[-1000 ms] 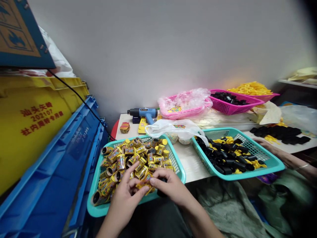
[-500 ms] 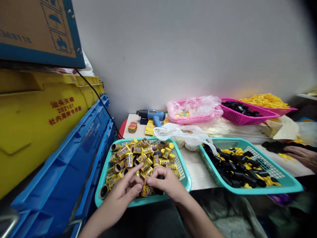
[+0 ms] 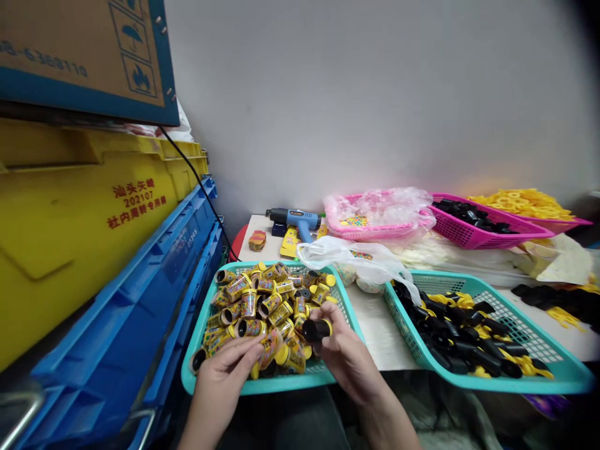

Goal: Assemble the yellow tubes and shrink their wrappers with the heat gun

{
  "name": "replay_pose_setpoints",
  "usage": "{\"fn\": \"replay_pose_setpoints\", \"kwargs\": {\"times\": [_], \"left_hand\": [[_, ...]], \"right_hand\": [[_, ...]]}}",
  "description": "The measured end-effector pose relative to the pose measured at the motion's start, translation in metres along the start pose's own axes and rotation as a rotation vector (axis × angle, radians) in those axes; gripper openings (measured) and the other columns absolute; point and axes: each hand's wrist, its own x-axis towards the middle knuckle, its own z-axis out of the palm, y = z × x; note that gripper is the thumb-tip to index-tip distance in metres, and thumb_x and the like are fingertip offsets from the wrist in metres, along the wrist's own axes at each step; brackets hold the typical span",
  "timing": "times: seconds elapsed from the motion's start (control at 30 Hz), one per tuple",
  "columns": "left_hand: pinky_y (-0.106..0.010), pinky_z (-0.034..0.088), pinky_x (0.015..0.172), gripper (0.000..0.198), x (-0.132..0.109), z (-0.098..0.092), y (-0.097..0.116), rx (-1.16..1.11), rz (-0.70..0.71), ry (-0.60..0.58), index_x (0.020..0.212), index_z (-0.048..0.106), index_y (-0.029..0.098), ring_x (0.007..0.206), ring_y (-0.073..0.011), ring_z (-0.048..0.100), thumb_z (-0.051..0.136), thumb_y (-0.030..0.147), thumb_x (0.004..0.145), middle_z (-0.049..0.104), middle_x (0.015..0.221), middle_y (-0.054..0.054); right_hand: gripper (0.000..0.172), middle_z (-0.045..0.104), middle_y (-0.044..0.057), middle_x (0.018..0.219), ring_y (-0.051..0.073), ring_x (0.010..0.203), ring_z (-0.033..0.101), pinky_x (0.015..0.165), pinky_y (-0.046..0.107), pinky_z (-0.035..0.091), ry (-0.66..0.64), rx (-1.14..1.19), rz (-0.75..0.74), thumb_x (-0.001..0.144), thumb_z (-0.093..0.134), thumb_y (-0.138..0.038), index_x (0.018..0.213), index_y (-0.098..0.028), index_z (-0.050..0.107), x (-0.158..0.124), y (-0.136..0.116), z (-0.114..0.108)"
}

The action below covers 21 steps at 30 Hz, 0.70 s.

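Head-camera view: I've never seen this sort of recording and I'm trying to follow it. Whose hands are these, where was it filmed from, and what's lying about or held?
There is no machine here: the two bare hands belong to the person wearing the camera, which looks forward and down. The left hand pinches a printed wrapper; the right hand holds a black tube. Below them, a teal basket is filled with labelled tubes. To its right on the table, another teal basket holds black and yellow parts. Further back lies a blue heat gun. Yellow and blue crates stand at the left.
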Motion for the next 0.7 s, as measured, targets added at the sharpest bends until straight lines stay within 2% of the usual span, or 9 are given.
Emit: {"fn": "replay_pose_setpoints", "kwargs": {"times": [0.1, 0.23, 0.33, 0.47, 0.57, 0.7], "left_hand": [[-0.037, 0.058, 0.082, 0.023, 0.000, -0.002, 0.005, 0.050, 0.075, 0.006, 0.077, 0.079, 0.028, 0.085, -0.0257, 0.072, 0.069, 0.047, 0.069, 0.077, 0.086, -0.007], [-0.038, 0.058, 0.083, 0.024, -0.003, 0.001, 0.005, 0.057, 0.095, 0.021, 0.082, 0.079, 0.028, 0.085, -0.0254, 0.072, 0.067, 0.047, 0.073, 0.077, 0.087, -0.006], [-0.038, 0.057, 0.085, 0.024, -0.005, 0.002, 0.003, 0.056, 0.100, 0.050, 0.085, 0.078, 0.029, 0.088, -0.0249, 0.072, 0.065, 0.046, 0.076, 0.077, 0.091, -0.005], [-0.035, 0.059, 0.079, 0.022, -0.006, 0.006, 0.005, 0.044, 0.130, 0.069, 0.084, 0.078, 0.028, 0.085, -0.0245, 0.072, 0.065, 0.044, 0.076, 0.077, 0.089, -0.005], [-0.035, 0.059, 0.078, 0.024, -0.005, 0.009, 0.008, 0.026, 0.118, 0.058, 0.082, 0.079, 0.026, 0.084, -0.0251, 0.072, 0.066, 0.045, 0.075, 0.077, 0.088, -0.006], [-0.034, 0.060, 0.078, 0.029, -0.007, 0.008, 0.010, -0.070, -0.029, -0.033, 0.088, 0.078, 0.024, 0.087, -0.0252, 0.072, 0.068, 0.048, 0.074, 0.077, 0.095, -0.006]], "right_hand": [[0.037, 0.059, 0.003, 0.101, 0.016, 0.088, 0.054, 0.077, 0.026, 0.045, -0.066, -0.221, -0.010, 0.071, 0.076, -0.033, 0.105, -0.026, 0.063, 0.001, -0.012, -0.002], [0.036, 0.062, 0.004, 0.097, 0.017, 0.084, 0.057, 0.075, 0.028, 0.046, -0.135, -0.405, -0.034, 0.068, 0.080, -0.041, 0.098, -0.025, 0.070, 0.002, -0.011, 0.001], [0.032, 0.062, 0.005, 0.098, 0.017, 0.083, 0.058, 0.072, 0.028, 0.047, -0.119, -0.532, -0.094, 0.069, 0.079, -0.043, 0.096, -0.026, 0.073, 0.001, -0.007, 0.001], [0.028, 0.065, 0.006, 0.096, 0.019, 0.084, 0.059, 0.072, 0.029, 0.048, -0.049, -0.722, -0.162, 0.073, 0.075, -0.041, 0.096, -0.026, 0.074, -0.002, -0.005, 0.002], [0.028, 0.065, 0.007, 0.093, 0.019, 0.080, 0.060, 0.069, 0.030, 0.049, -0.008, -0.746, -0.198, 0.070, 0.077, -0.040, 0.094, -0.025, 0.075, -0.003, -0.002, 0.005], [0.034, 0.065, 0.006, 0.093, 0.018, 0.075, 0.061, 0.067, 0.030, 0.051, 0.055, -0.621, -0.197, 0.066, 0.080, -0.040, 0.096, -0.024, 0.073, -0.005, 0.011, 0.008]]}}
